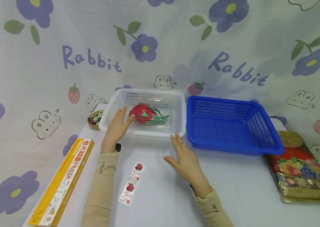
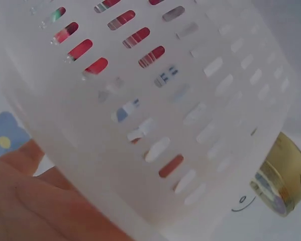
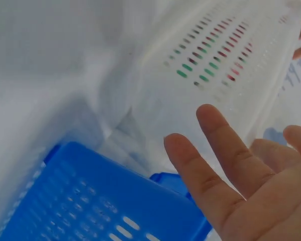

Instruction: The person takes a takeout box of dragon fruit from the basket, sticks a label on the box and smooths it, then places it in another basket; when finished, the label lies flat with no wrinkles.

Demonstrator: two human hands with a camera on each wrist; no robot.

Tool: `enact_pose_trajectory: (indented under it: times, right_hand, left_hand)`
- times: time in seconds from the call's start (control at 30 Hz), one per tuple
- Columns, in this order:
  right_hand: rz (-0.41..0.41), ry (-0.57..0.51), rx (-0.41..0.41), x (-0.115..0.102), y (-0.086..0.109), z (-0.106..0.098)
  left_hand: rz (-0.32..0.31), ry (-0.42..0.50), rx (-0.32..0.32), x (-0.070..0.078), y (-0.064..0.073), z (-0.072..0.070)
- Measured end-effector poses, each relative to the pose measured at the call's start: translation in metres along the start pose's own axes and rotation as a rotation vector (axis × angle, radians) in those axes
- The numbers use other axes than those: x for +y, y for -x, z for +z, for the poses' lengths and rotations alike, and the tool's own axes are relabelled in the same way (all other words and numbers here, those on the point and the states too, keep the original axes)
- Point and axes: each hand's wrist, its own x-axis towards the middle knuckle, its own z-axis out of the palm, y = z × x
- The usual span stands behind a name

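Note:
Inside the white basket (image 1: 143,135) lies a red and green dragon fruit (image 1: 143,113) under a clear plastic cover. My left hand (image 1: 116,126) is at the basket's front left, fingers straight and thumb spread, overlapping the rim in the head view. In the left wrist view the basket's slotted side (image 2: 115,165) covers part of that hand (image 2: 34,201). My right hand (image 1: 186,162) has its fingers spread and holds nothing; its fingertips are close to the basket's front right corner. The right wrist view shows its fingers pointing between both baskets.
A blue basket (image 1: 235,150) stands right of the white one, with a red and gold fruit-print bag (image 1: 301,170) beyond. On the left are a pasta box (image 1: 63,183) and a round tin (image 1: 94,119). Two dragon fruit stickers (image 1: 131,184) lie in front.

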Motion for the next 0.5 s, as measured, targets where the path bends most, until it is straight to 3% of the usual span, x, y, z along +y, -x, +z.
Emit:
enact_pose_trajectory:
  times: [0.27, 0.5]
  right_hand:
    - [0.044, -0.019, -0.007, 0.004, -0.001, 0.014]
    - [0.046, -0.028, 0.009, 0.005, -0.005, 0.018]
  left_hand:
    - [-0.039, 0.028, -0.009, 0.001, -0.015, 0.006]
    - [-0.062, 0.133, -0.063, 0.0, -0.036, 0.006]
